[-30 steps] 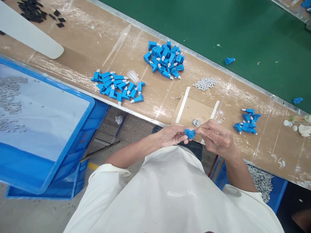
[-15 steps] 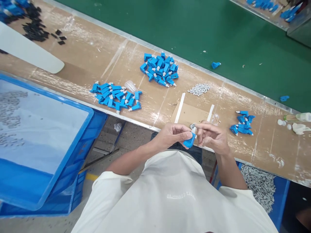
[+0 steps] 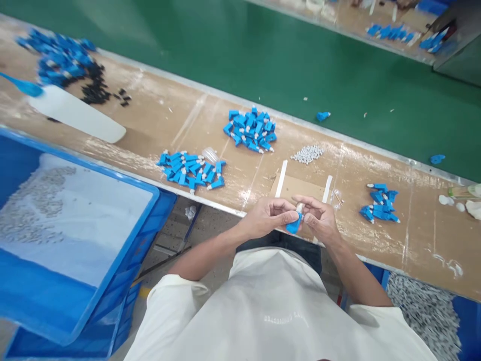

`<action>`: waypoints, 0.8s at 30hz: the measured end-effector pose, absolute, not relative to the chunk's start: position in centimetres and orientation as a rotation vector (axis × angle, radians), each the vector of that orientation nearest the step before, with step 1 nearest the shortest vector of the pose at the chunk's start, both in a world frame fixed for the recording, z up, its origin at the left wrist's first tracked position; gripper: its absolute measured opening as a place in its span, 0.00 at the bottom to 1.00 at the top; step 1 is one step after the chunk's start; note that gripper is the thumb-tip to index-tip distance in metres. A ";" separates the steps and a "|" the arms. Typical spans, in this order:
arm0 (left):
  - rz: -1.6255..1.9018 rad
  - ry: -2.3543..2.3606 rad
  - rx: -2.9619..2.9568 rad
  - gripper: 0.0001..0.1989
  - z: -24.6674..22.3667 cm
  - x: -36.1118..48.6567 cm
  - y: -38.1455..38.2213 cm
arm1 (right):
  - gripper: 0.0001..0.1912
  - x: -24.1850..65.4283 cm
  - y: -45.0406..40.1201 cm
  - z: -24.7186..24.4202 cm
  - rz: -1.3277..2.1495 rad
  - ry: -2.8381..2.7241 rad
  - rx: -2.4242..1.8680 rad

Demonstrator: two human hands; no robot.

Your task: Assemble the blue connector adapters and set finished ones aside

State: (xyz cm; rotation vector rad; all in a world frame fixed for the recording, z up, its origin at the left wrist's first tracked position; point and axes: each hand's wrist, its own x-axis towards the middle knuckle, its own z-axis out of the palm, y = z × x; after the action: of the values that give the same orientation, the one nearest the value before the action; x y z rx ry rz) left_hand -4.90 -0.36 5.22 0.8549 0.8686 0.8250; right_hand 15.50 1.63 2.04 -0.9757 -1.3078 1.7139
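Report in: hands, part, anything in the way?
Left hand holding blue part. Right hand at its white tip. Nothing seen blocking either hand.

The blue piece [image 3: 293, 226] I hold mid-frame looks like smooth plastic. My shirt [image 3: 278, 296], lower centre, is matt cloth; the brown tabletop [image 3: 150, 113], papery, patchily glossy; the lower-left tray [image 3: 37, 296], smooth plastic.

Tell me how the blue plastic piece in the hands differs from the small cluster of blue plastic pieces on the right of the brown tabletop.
Number: the held blue plastic piece is single; the small cluster of blue plastic pieces has several.
Support: the left hand grips the held piece; the cluster rests untouched on the brown tabletop.
Visibility: the hand covers part of the held piece; nothing covers the cluster.
Both are blue.
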 end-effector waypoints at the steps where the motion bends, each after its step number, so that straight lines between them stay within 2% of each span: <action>1: 0.850 0.967 0.964 0.22 5.1 -5.7 1.0 | 0.33 15.9 3.1 2.0 1.730 -1.360 -1.013; 4: 0.958 1.437 1.355 0.11 4.8 -8.7 6.9 | 0.31 17.3 10.0 1.6 1.547 -1.624 -1.215; 6: 0.908 1.713 1.581 0.07 4.8 -10.9 11.5 | 0.24 17.7 15.8 1.4 1.170 -1.815 -1.440; 9: 0.745 1.944 1.730 0.09 5.0 -13.3 16.5 | 0.18 17.4 24.1 1.3 0.609 -1.958 -1.738; 12: 0.785 2.098 1.725 0.14 4.6 -14.8 17.2 | 0.25 16.4 30.1 0.7 0.307 -2.098 -1.859; 15: 0.960 2.143 1.684 0.18 3.3 -15.6 15.2 | 0.29 15.4 33.7 -0.6 0.246 -2.229 -1.885; 20: 0.928 2.077 1.923 0.24 0.3 -13.8 14.9 | 0.16 14.6 35.9 -2.3 0.386 -2.262 -1.758; 24: 0.735 1.916 2.281 0.30 -1.2 -10.7 18.1 | 0.11 14.9 35.1 -1.7 0.439 -2.177 -1.652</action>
State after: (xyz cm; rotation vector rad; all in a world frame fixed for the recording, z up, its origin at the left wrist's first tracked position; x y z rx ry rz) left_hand -10.75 18.10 -1.19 2.2811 1.9155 0.7348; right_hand 14.85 35.13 -1.68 -1.6522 -2.1765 0.4392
